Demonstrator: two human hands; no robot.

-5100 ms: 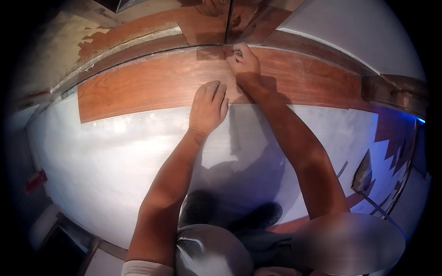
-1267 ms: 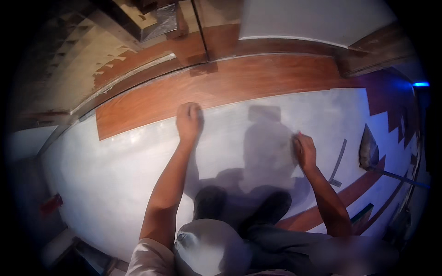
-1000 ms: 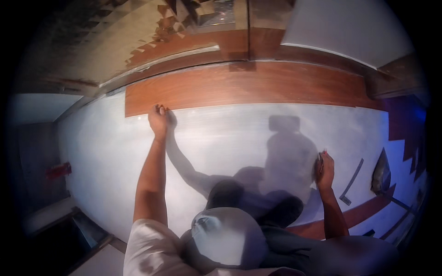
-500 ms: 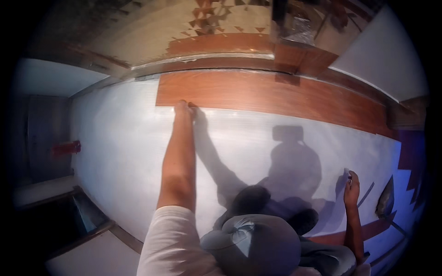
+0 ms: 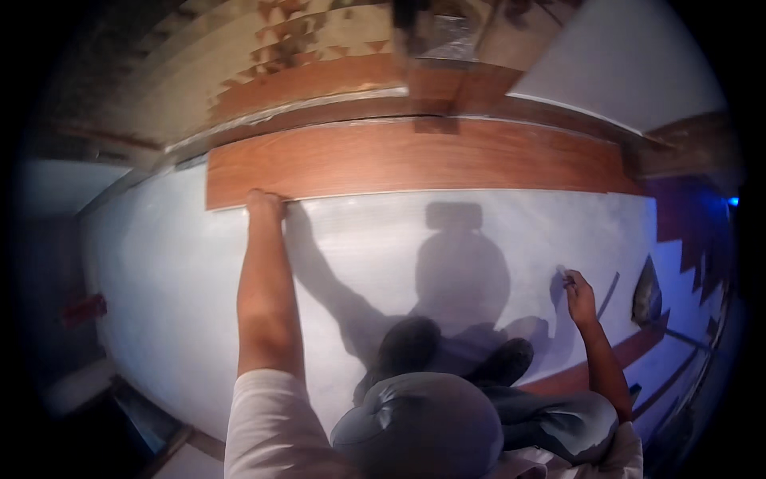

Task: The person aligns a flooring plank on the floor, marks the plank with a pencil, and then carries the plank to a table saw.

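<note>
My left hand reaches to the lower edge of a long reddish wood-look plank near its left end, fingers curled at the edge. The plank lies on a pale floor along a threshold. My right hand, lower right, is raised over the floor with fingers closed around a small pale thing too small to name. A thin dark L-shaped tool lies just right of it.
A triangular dark tool head with a long handle, like a broom, lies right. More brown planks form a stepped edge there. A red object stands far left; a dark opening is lower left. My shoes are below.
My left hand has moved from the plank's middle to near its left end. My right hand has left the plank's back edge and moved down and right over the pale floor.
</note>
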